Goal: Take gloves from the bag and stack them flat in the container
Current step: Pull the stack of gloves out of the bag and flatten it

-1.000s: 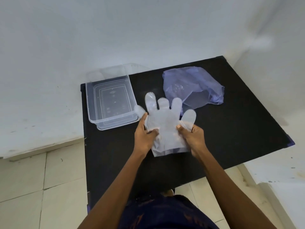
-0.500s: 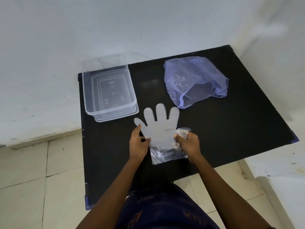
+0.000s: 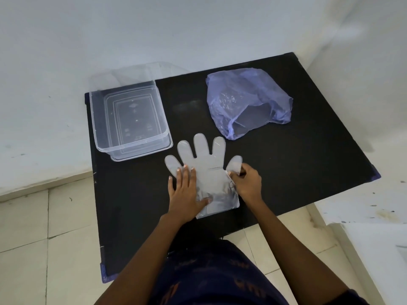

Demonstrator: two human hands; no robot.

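Glove: thin, translucent, disposable plastic glove (image 3: 206,170) lies spread on the black rectangular bench (image 3: 308,172), fingers pointing away from the person, cuff near the bench's front edge; a second ago it was held up in the air, half a second ago it was just being laid down
Left hand: left hand (image 3: 186,190) rests flat on the glove's left side, fingers straight and spread, thumb lying across the cuff; earlier it pinched the glove's edge, so the grip has given way to a pressing palm
Right hand: right hand (image 3: 246,183) with curled fingers pinches the glove's right edge beside its outermost short finger, which earlier looked folded and now lies nearly flat
Container: clear rectangular plastic container (image 3: 130,119) stands at the bench's rear left, just beside the glove's fingertips but not touching; nothing can be made out inside it
Bag: crumpled pale violet plastic bag (image 3: 246,100) lies at the rear right, its mouth open toward the glove; what it holds cannot be told
Meaning for the task: the glove is out of the bag and is being smoothed on the bench; it is judged nearly ready to be lifted flat into the container
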